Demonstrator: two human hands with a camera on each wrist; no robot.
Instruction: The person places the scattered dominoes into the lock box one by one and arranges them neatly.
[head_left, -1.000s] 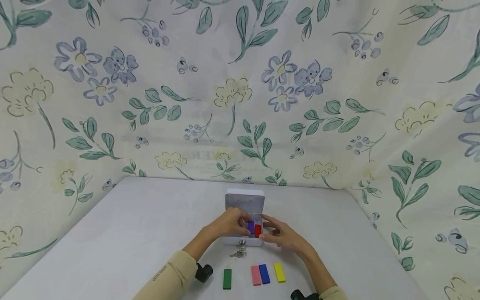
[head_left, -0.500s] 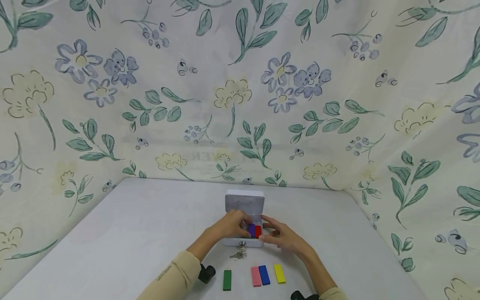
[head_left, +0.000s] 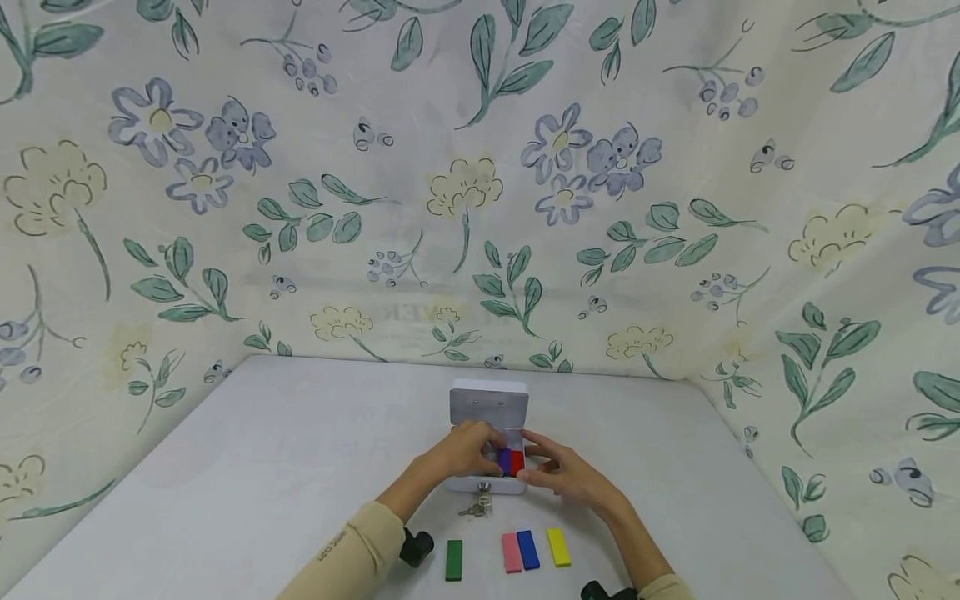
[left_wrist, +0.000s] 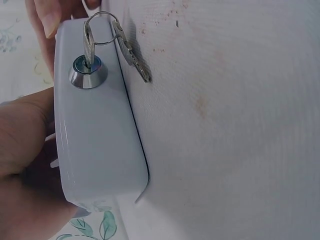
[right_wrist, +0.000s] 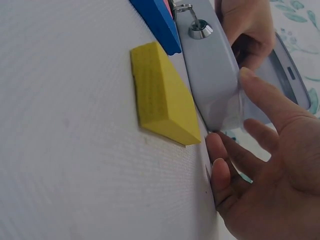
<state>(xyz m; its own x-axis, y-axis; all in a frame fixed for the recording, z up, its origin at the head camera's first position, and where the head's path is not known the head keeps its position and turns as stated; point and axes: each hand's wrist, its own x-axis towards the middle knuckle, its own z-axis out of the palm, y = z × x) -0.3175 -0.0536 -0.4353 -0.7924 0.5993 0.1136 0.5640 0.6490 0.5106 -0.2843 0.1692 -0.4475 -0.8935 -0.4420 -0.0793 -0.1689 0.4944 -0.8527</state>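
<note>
A small grey-white metal cash box (head_left: 498,484) stands with its lid (head_left: 489,407) raised. My left hand (head_left: 467,450) reaches into it with curled fingers and holds a purple block (head_left: 505,461) by its thumb and fingers; the fingertips are mostly hidden. A red block (head_left: 517,462) lies in the box, right against the purple one. At the box's right side is my right hand (head_left: 564,472), its thumb on the front corner and its other fingers loosely along the wall. In the left wrist view a key sits in the lock (left_wrist: 88,72), with another key (left_wrist: 134,56) on its ring.
On the white table (head_left: 337,417), in front of the box, lie a green block (head_left: 453,560), a pink block (head_left: 512,552), a blue block (head_left: 528,550) and a yellow block (head_left: 558,547). Pink and blue lie side by side. A flower-patterned cloth (head_left: 420,250) hangs behind.
My left hand has lowered the purple block into the box and shifted it slightly right, up against the red one. The right hand has stayed in place.
</note>
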